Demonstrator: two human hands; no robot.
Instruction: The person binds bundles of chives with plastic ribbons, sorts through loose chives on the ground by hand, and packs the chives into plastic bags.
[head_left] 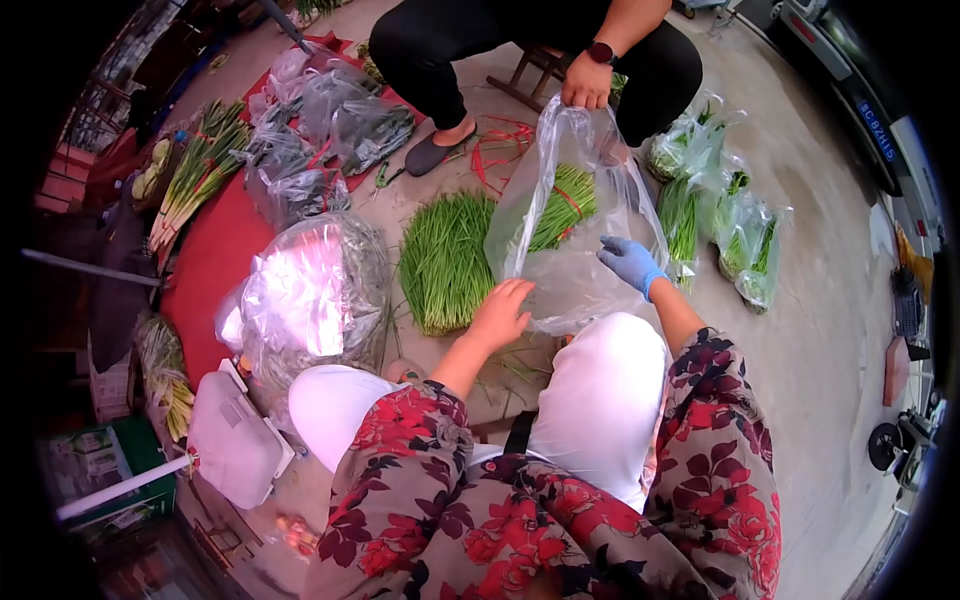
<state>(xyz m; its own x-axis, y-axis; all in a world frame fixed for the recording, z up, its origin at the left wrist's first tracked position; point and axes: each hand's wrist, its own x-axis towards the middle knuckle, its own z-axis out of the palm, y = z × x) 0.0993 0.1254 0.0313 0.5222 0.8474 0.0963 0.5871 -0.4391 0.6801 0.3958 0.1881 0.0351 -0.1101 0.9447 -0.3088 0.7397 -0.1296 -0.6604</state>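
**A clear plastic bag (575, 282) lies between two hands**

The tied bundle of green stalks (572, 205) shows through the bag, just past the fingers. It slants away and to the right, with a red tie around it. The right hand (632, 265), in a blue glove, is nearer; the bundle lies ahead and to its left, and its fingers are a little apart over the plastic. The bare left hand (502, 312) is at the bag's near left edge — I cannot tell if its fingers pinch it. Across from them, a co-worker's hand (587, 82) grips the bag's top.
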